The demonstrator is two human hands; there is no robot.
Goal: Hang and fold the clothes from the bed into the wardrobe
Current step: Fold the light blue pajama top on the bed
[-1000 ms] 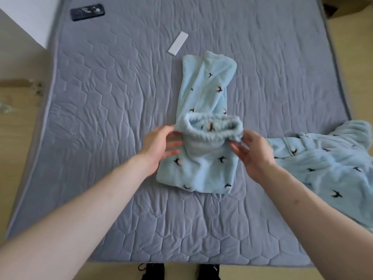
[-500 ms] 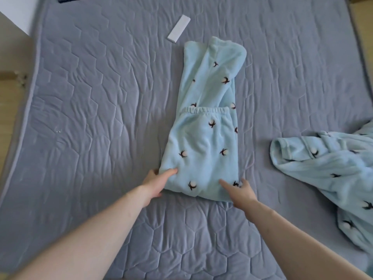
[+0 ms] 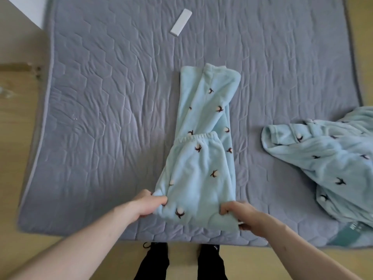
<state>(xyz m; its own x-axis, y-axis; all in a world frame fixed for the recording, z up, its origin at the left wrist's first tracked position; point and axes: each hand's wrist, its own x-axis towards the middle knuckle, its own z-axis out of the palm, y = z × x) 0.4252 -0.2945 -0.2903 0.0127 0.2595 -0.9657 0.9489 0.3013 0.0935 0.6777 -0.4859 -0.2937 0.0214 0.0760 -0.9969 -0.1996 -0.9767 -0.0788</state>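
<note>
Folded trousers (image 3: 201, 158) are lying mid-bed (image 3: 101, 118), a pyjama top (image 3: 327, 162) sitting to their right, a small flat box (image 3: 181, 22) lying behind them.

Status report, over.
Left hand and right hand grip near fold of pajama pants. Pajama top unfolded, off right. Nothing blocking.

both hands went from flat on the pyjama trousers (image 3: 198, 174) to grabbing the 6 o'clock fold, left hand (image 3: 148, 205) at 7 o'clock corner, right hand (image 3: 243, 216) at 5 o'clock, edge lifted a bit
</note>
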